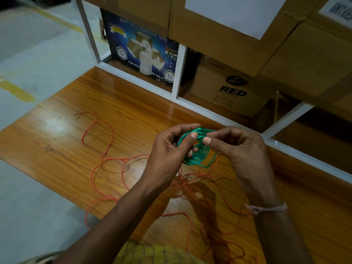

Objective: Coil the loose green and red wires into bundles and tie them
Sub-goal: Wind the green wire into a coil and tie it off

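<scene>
A small coil of green wire hangs above the wooden table, held between both hands. My left hand grips the coil's left side, thumb across its loops. My right hand pinches the top right of the coil with thumb and fingertips. The red wire lies loose in wide tangled loops across the table, running from the far left to under my forearms and off the near edge.
A white metal shelf frame borders the table's far side, holding a blue adhesive-tape box and a brown carton marked RED. Large cardboard boxes overhang above. Grey floor with yellow lines lies to the left.
</scene>
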`<state>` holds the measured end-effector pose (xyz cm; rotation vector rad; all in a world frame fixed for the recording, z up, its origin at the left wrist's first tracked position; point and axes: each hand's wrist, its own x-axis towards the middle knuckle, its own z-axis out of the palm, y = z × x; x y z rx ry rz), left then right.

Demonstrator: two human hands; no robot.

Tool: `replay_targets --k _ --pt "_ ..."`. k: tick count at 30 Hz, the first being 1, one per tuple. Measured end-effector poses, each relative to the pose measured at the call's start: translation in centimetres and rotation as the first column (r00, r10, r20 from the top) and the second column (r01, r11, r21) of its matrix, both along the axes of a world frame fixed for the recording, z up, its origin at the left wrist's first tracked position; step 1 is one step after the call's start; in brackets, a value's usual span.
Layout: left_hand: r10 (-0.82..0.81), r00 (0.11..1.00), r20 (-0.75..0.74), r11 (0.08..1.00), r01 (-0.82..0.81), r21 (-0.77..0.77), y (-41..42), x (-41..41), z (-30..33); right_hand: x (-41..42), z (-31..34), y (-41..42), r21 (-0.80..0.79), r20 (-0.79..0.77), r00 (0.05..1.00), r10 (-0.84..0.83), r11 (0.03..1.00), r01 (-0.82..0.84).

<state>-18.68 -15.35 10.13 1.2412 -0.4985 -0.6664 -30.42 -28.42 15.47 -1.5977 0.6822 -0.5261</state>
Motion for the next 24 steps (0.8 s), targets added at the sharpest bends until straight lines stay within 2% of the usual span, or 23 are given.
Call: replay_targets --k 11,24 --pt "-0.019 0.996 0.091 0.998 0.014 0.060 0.22 0.16 0.25 0.19 -0.38 -0.25 -0.006 0.012 1.000 -0.008 1.000 0.008" --pt "-0.016 0.998 0.064 0.996 0.010 0.094 -0.04 0.09 -0.13 0.01 -0.82 -0.53 0.041 -0.012 1.000 -0.010 0.999 0.011"
